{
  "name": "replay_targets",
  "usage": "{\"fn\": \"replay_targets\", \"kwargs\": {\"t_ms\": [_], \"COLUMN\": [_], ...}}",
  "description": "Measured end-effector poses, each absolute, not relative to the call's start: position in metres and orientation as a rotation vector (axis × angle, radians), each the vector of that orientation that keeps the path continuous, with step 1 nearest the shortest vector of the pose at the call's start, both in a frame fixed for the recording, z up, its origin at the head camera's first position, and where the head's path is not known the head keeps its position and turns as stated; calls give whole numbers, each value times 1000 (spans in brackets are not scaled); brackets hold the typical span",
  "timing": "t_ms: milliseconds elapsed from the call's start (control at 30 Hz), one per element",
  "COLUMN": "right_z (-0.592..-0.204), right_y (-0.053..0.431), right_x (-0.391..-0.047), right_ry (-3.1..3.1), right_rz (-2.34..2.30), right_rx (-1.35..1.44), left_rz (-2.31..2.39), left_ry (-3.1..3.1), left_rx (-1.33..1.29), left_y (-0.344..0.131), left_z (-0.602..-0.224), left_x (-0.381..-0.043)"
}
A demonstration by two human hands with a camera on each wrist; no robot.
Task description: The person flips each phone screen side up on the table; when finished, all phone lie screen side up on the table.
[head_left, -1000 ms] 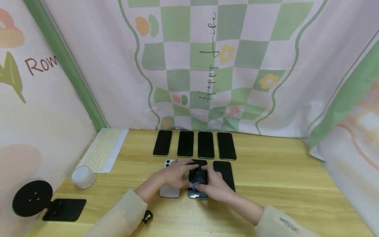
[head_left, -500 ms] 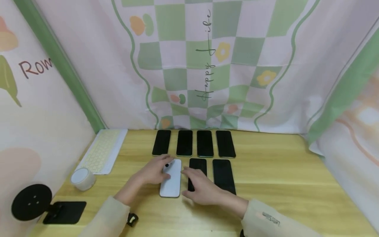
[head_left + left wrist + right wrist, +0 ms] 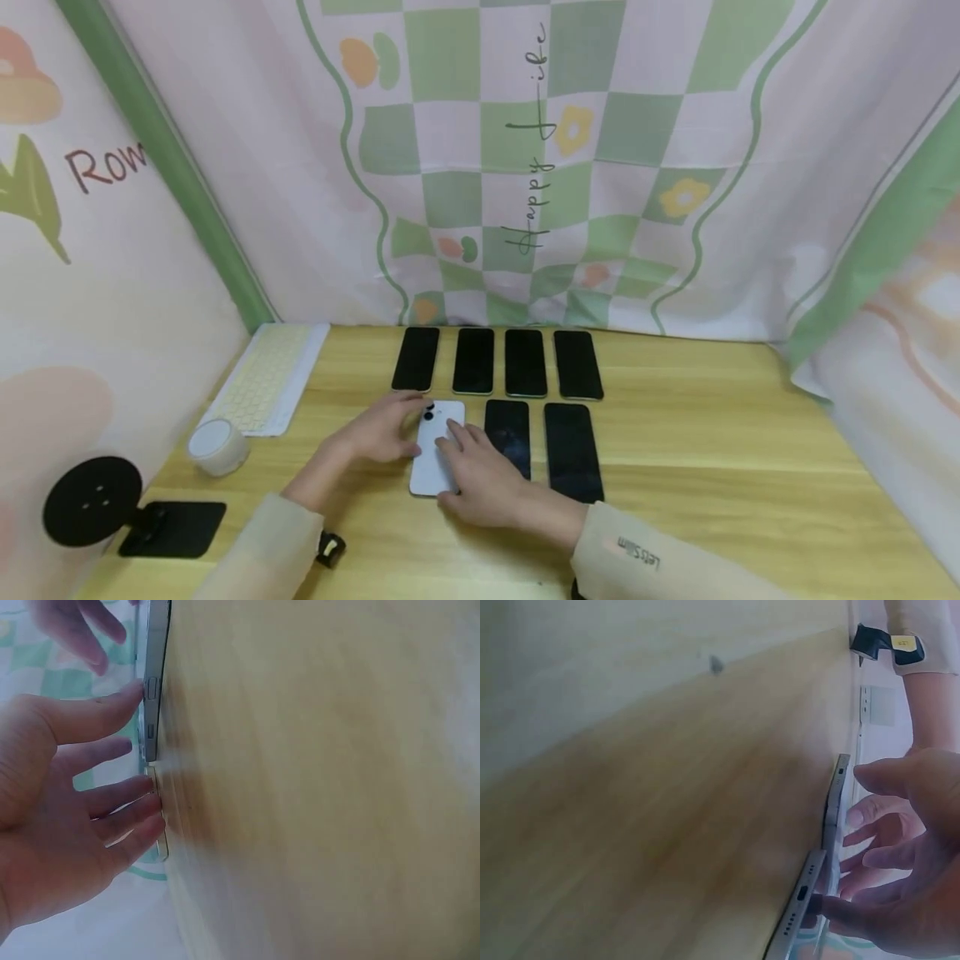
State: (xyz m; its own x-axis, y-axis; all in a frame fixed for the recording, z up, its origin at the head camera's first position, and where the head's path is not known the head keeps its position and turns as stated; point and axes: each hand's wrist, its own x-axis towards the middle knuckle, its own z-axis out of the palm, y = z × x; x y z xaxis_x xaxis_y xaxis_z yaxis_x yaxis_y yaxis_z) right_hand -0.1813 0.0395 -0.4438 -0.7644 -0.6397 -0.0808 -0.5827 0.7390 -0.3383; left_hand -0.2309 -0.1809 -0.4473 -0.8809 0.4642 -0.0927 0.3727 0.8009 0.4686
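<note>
A white phone (image 3: 430, 468) lies face down at the left end of the front row, its camera lenses at the upper left. My left hand (image 3: 381, 430) is at its left side; in the left wrist view the thumb touches the phone's side edge (image 3: 152, 712) and the fingers extend past its end. My right hand (image 3: 487, 482) reaches over the phone's right side, with fingers spread above its back; contact there is unclear. To the right lie two black-screened phones, one (image 3: 510, 429) partly covered by my right hand and another (image 3: 573, 450) just beyond it.
Several dark-screened phones (image 3: 474, 361) form a row behind. At the left are a white keyboard (image 3: 266, 379), a white round container (image 3: 217, 447) and a black stand (image 3: 174, 529) with a round disc. A patterned curtain (image 3: 510, 200) hangs behind the wooden table (image 3: 712, 450).
Both hands have left the middle front phone. The left hand went to the white phone's left side, and the right hand moved left over its right side. The middle phone's screen is now uncovered.
</note>
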Motion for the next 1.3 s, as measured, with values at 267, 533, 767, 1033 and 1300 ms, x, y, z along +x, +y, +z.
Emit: {"fn": "replay_targets", "kwargs": {"t_ms": [267,533,767,1033,1300], "right_z": [-446,-446,-448,-449,-448], "right_y": [34,28,28,31,34], "right_x": [-183,-182,-183,-182,-181], "right_ry": [2762,2785,2774,2747,2713], "right_rz": [-360,-358,-390,-435,-447], "right_rx": [-944,-944,-906,-948,-956], "left_rz": [621,621,665,1098,1570], "left_ry": [2780,2779,2790,2580,2266], "left_rx": [693,683,783,525,132], "left_y": [-177,-177,-177,-177,-172], "left_z": [-446,-448,-449,-444,-445], "left_x": [-234,-235,-235,-236,-242]}}
